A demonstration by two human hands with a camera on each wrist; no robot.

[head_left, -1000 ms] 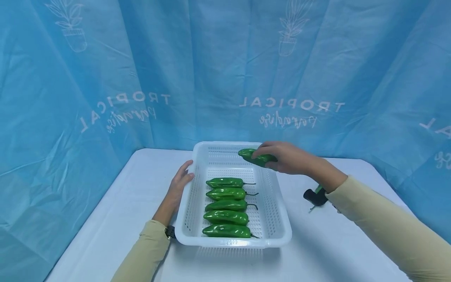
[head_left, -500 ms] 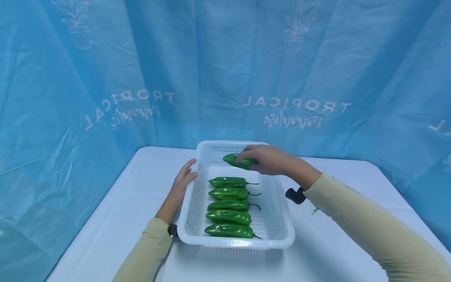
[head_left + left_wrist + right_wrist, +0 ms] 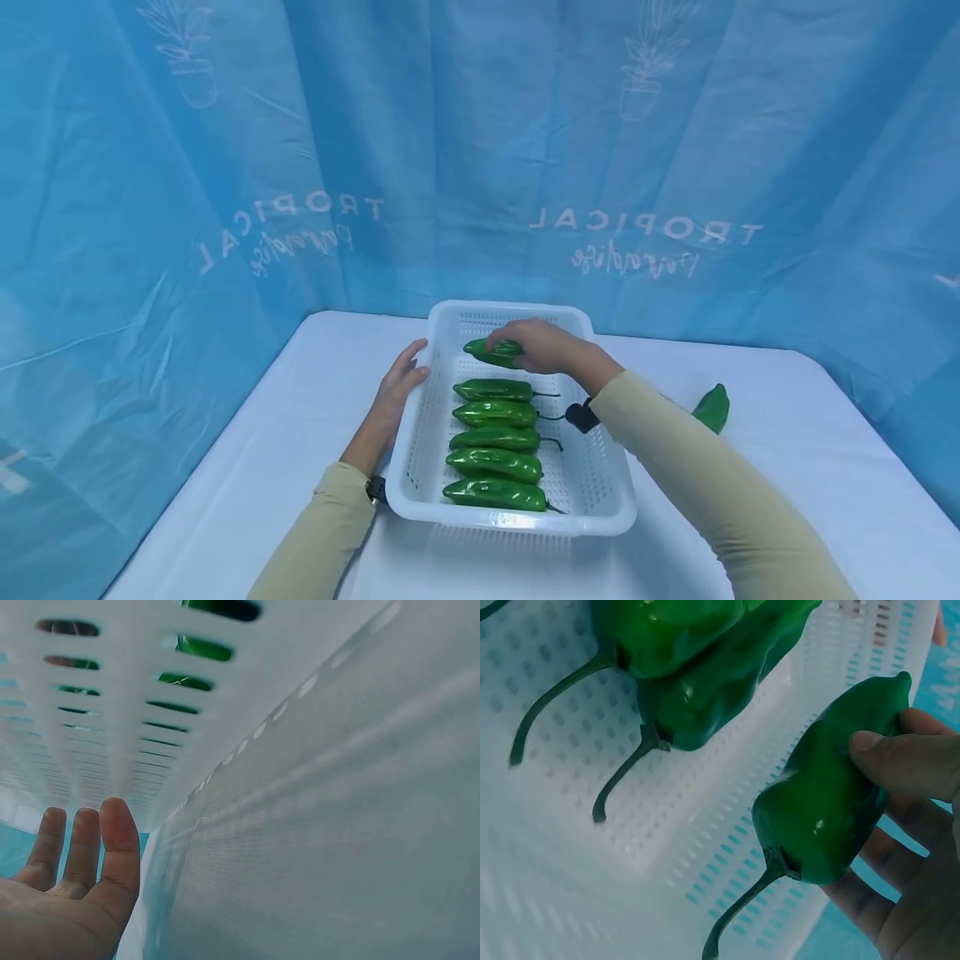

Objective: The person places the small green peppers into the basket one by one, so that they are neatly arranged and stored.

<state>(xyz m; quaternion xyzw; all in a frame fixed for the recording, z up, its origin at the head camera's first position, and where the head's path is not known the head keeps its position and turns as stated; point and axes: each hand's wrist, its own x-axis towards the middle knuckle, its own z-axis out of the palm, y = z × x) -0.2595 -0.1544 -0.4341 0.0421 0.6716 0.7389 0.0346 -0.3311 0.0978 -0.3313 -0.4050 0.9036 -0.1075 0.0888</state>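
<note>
My right hand (image 3: 543,346) pinches a glossy green pepper (image 3: 480,350) over the far end of a white perforated plastic basket (image 3: 510,521). In the right wrist view, thumb and fingers clasp this pepper (image 3: 817,795) by its body, its dark stem hanging toward the basket. Several green peppers (image 3: 495,437) lie side by side in a row inside, most stems to the right. At the basket's left side rests my left hand (image 3: 395,392), thumb and a finger near the rim. The left wrist view shows its fingers (image 3: 120,840) extended against the slotted wall.
Another green pepper (image 3: 712,408) lies on the white-covered table (image 3: 787,467) to the right, partly hidden by the right sleeve (image 3: 690,458). A blue printed curtain (image 3: 487,167) hangs behind and at the sides.
My right hand has carried the pepper left and down into the far part of the basket. The left hand keeps its place at the basket's side; the head view has shifted slightly.
</note>
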